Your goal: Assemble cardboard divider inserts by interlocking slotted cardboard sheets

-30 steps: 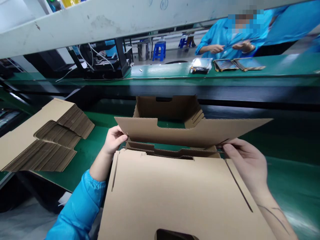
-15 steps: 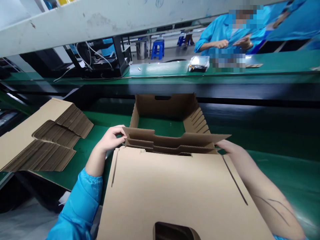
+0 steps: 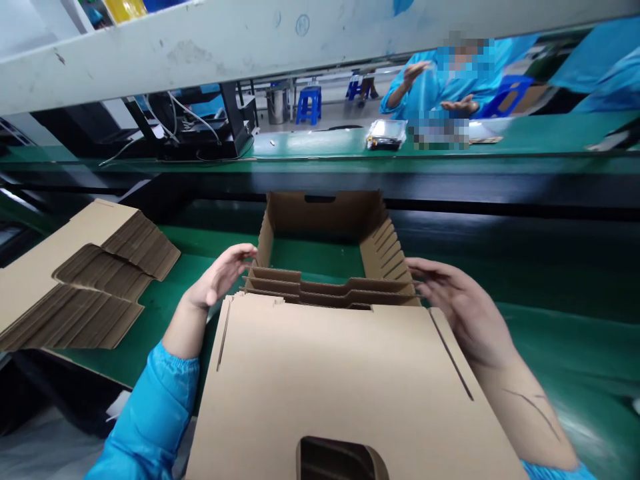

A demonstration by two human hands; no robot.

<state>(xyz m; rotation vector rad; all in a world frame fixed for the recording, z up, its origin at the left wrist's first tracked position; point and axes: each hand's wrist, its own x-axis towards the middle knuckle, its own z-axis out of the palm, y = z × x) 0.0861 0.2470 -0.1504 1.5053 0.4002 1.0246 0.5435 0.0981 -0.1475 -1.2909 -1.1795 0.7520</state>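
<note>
In front of me stands a cardboard frame [image 3: 320, 210] with upright walls and a row of slots along its right side. Several cardboard dividers [image 3: 325, 288] cross its near end. My left hand [image 3: 225, 272] is open beside the dividers' left ends, fingertips close to the frame's left wall. On the other side my right hand [image 3: 457, 303] is open, its fingers by the right wall; whether they touch it I cannot tell. Nearest me lies a stack of flat cardboard sheets [image 3: 330, 373] with slits and a cut-out, hiding the frame's near part.
Another stack of cut cardboard [image 3: 100, 267] lies on the green bench at the left. Behind the frame runs a raised green shelf [image 3: 310, 143] with a clear-wrapped package [image 3: 386, 135] on it. A co-worker in blue [image 3: 440, 93] sits beyond. A grey beam [image 3: 225, 47] crosses overhead.
The front divider has dropped lower, level with the others between the frame's walls. Both my hands have let go of it and opened. The co-worker's hands have moved apart.
</note>
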